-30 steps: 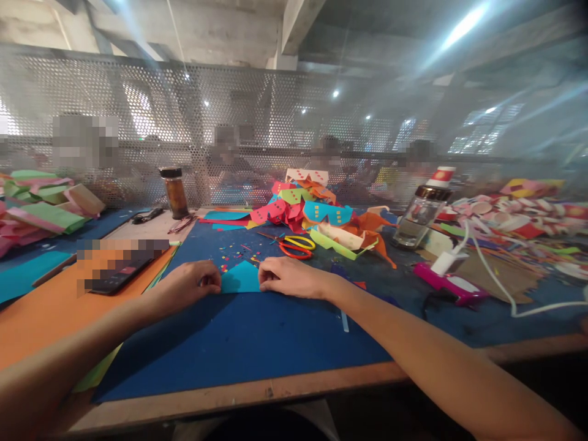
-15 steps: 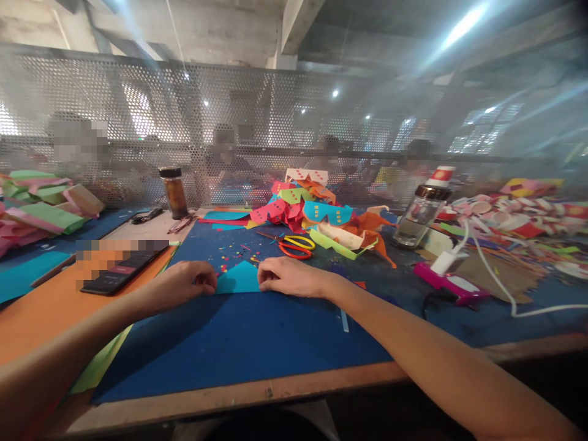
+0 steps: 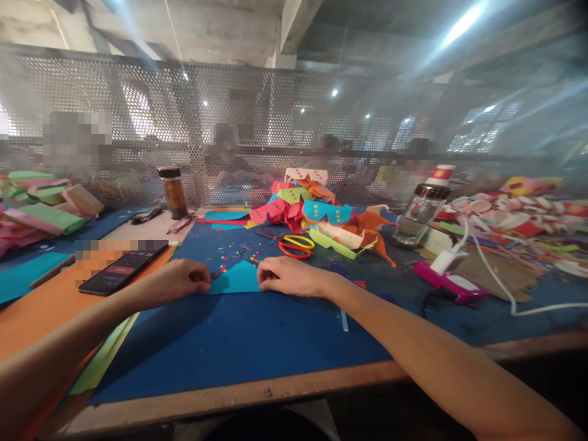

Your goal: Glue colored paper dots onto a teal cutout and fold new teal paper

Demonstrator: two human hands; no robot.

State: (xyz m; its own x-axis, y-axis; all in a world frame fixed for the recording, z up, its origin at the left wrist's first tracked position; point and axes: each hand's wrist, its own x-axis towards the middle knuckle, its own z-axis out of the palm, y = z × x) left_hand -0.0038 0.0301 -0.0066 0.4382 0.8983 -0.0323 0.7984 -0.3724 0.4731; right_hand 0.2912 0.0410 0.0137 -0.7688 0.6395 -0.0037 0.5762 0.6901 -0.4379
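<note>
A folded piece of light blue paper [image 3: 236, 279] with a peaked top edge lies on the dark blue table mat [image 3: 239, 343]. Its left end is under the curled fingers of my left hand [image 3: 190, 277], which look closed on the paper's edge. At the other end, my right hand [image 3: 287, 277] pinches the paper between thumb and fingers. Small coloured paper scraps [image 3: 225, 267] lie just behind the piece. Scissors [image 3: 296, 246] with red and yellow handles rest beyond my right hand.
Cut and folded coloured papers [image 3: 294, 208] are heaped at the back. A phone [image 3: 124, 269] lies on orange sheets [image 3: 41, 312] at left. A dark-lidded jar [image 3: 174, 195], a glass bottle [image 3: 420, 214] and a magenta power strip [image 3: 450, 283] with a white cable stand around.
My left hand has slid a little left along the blue paper, so more of the paper's left end shows. My right hand has barely moved.
</note>
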